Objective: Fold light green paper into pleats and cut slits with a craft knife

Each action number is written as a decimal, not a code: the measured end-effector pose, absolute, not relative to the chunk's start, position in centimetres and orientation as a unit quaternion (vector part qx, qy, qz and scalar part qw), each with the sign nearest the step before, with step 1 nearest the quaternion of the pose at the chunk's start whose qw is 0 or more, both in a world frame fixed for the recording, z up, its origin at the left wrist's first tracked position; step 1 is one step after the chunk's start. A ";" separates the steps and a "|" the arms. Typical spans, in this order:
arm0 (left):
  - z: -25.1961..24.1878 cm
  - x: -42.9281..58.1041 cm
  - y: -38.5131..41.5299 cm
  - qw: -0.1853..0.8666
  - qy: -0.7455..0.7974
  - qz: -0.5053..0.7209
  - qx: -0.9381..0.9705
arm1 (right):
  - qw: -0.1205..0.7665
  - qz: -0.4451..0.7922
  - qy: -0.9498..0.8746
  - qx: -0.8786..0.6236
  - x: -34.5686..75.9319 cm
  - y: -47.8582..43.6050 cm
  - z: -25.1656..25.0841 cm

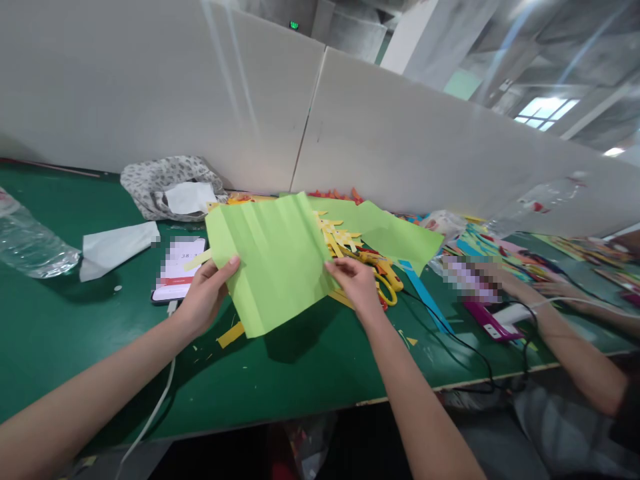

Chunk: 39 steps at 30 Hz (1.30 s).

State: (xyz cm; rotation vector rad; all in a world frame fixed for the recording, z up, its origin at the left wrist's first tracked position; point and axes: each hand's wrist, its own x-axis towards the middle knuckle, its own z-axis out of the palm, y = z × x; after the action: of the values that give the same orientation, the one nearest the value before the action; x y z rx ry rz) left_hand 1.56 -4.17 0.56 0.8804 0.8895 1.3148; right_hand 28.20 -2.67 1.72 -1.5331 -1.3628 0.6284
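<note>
Creased light-green paper sheet (pixel 275 267) tilts above the smooth green tabletop (pixel 320 370), folds running toward the tabletop's far edge, leaning left; long axis unclear. Bare left hand (pixel 211 291) pinches one side, bare right hand (pixel 357 280) the opposite; white-screened rectangular phone (pixel 184 270) lies on the tabletop.

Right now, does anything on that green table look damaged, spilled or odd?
Mainly the light-green sheet: held by the left hand and right hand, it looks creased and rippled rather than flat. Yellow scraps also litter the green table, looking untidy. I see no spilled liquid.
</note>
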 end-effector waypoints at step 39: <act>-0.4 2.5 -5.0 0.606 0.382 0.487 0.498 | 0.598 0.438 -0.445 -0.503 23.8 -5.3 3.3</act>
State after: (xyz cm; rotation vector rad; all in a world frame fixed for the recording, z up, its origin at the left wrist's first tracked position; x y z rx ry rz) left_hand 2.51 -5.02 -0.41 1.1520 0.8844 1.1271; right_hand 23.81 -5.32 3.25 -1.1660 -1.0317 1.0154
